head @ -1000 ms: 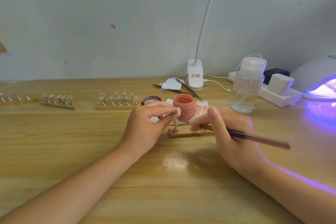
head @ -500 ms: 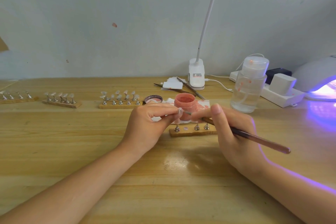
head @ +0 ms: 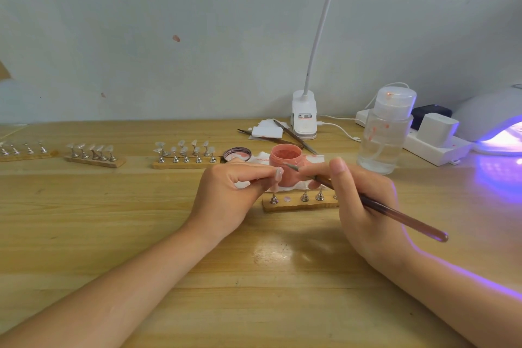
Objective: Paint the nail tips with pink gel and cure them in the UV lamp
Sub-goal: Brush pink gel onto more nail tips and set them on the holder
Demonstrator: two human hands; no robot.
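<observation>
My left hand [head: 228, 195] pinches a small nail tip [head: 279, 173] on its stand between thumb and fingers. My right hand [head: 364, 206] grips a thin brown brush [head: 395, 215], its bristle end just right of the nail tip, in front of the open pink gel jar [head: 285, 164]. Below the hands lies a wooden holder strip [head: 296, 205] with several metal pegs. The UV lamp [head: 491, 124] glows purple at the far right.
Wooden strips with clear nail tips [head: 185, 154] [head: 94, 155] and one with bare pegs [head: 25, 151] line the left. The jar lid [head: 237, 154], a pump bottle [head: 388, 133], a clip lamp base [head: 304, 118], a power strip [head: 432, 141] and spare tools [head: 288, 137] stand behind.
The brush tip has come up from the holder strip to the nail tip held in my left hand. The left hand stays in place.
</observation>
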